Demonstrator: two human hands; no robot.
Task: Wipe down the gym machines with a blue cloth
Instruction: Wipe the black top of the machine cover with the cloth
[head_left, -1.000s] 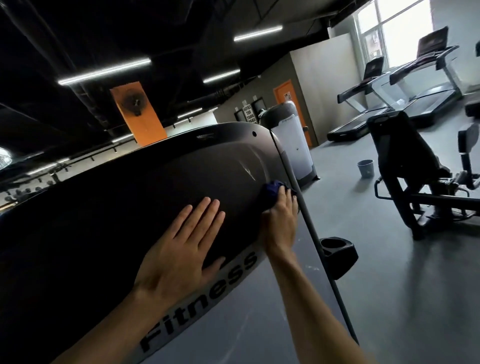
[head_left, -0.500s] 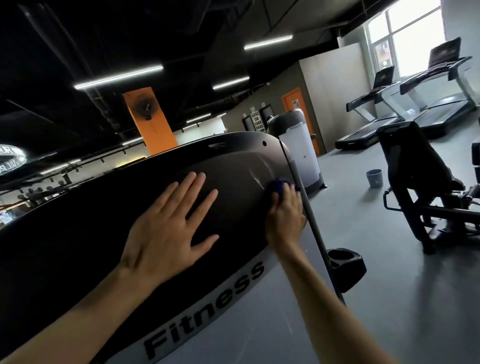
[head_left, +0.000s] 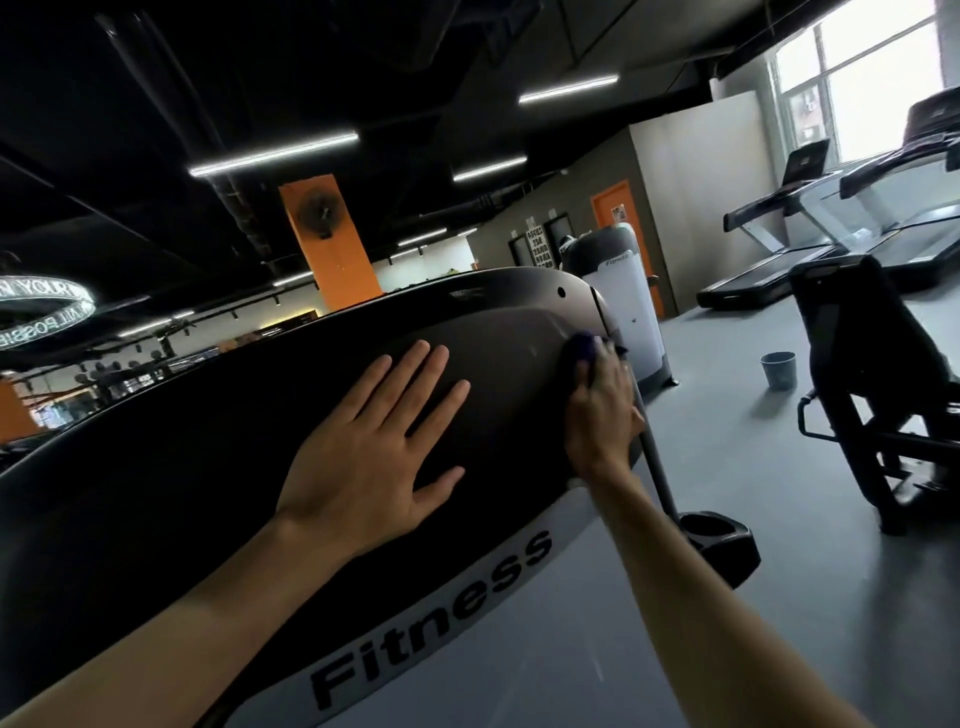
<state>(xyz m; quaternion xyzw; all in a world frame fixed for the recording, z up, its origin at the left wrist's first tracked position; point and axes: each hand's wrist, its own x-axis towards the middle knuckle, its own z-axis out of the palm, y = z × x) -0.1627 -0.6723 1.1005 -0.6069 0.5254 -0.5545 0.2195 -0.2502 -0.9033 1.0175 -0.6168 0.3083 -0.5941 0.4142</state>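
The right hand (head_left: 600, 410) presses the blue cloth (head_left: 738, 349) against the dark shroud (head_left: 208, 467) of the nearest machine, close to the shroud's far rounded edge; the fingers are closed over the cloth, most of which is hidden under the palm. The left hand (head_left: 374, 457) lies flat and open on the middle of the shroud, fingers spread, holding nothing. The two hands are apart.

Judged progress: wiping is under way on this one panel. No clear boundary between wiped and unwiped surface shows, so the covered share cannot be told. The white lower panel (head_left: 519, 649) marked "Fitness", a second white-fronted machine (head_left: 631, 312), a black seat machine (head_left: 872, 384) and the treadmills (head_left: 831, 244) probably remain.

A thin post (head_left: 657, 467) and a black cup holder (head_left: 719, 540) stand just beside the shroud's right edge and may obstruct the stroke. A small bucket (head_left: 778, 370) stands on the floor, well apart.
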